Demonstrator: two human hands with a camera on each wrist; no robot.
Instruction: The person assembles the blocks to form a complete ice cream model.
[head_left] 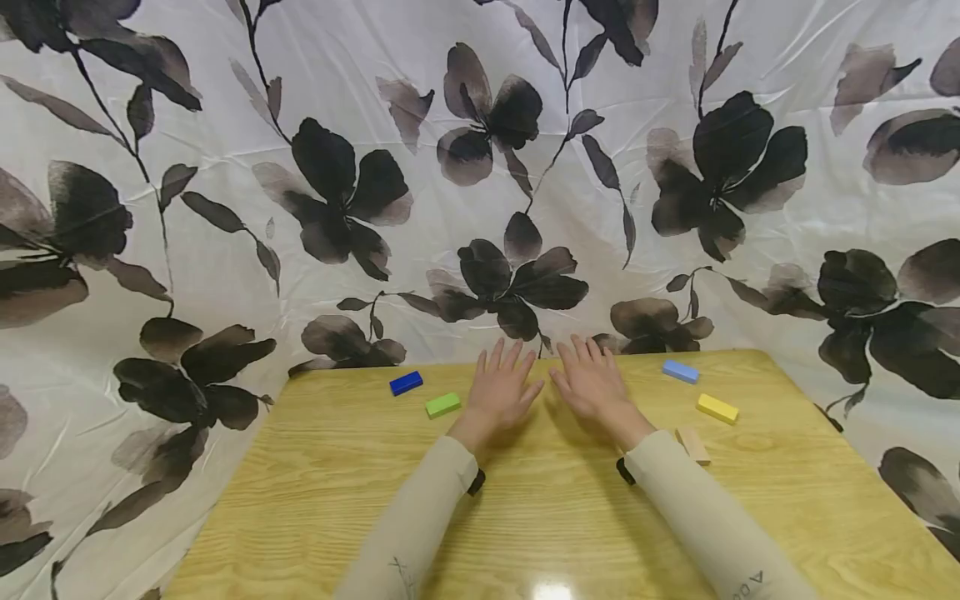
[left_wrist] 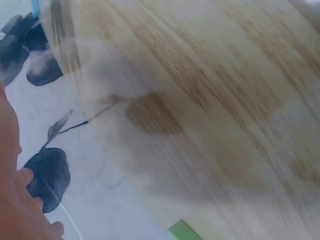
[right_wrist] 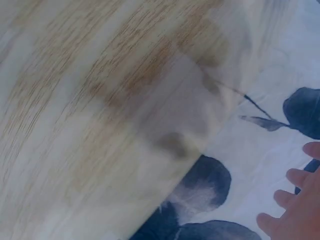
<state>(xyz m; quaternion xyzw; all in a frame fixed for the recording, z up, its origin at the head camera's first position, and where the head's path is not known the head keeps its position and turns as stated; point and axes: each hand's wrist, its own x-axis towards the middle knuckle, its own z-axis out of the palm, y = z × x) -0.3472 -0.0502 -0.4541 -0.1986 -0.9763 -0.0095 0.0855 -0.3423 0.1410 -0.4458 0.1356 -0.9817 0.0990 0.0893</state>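
Both hands stretch forward over the far part of the wooden table, fingers straight and spread, nothing in them. My left hand (head_left: 500,394) is just right of a green block (head_left: 443,406), with a dark blue block (head_left: 406,383) farther left. Across from it, my right hand (head_left: 595,385) points toward the back edge, thumb turned inward. To its right lie a light blue block (head_left: 680,372), a yellow block (head_left: 717,408) and a plain wooden block (head_left: 693,446), the last beside the sleeve. In the left wrist view a corner of the green block (left_wrist: 184,231) shows at the bottom.
The wood-grain table (head_left: 322,500) ends at a back edge just beyond the fingertips. Behind it hangs a white cloth (head_left: 600,225) with dark flowers, which also runs along both sides. A dark band shows at each wrist under the light sleeves (head_left: 420,517).
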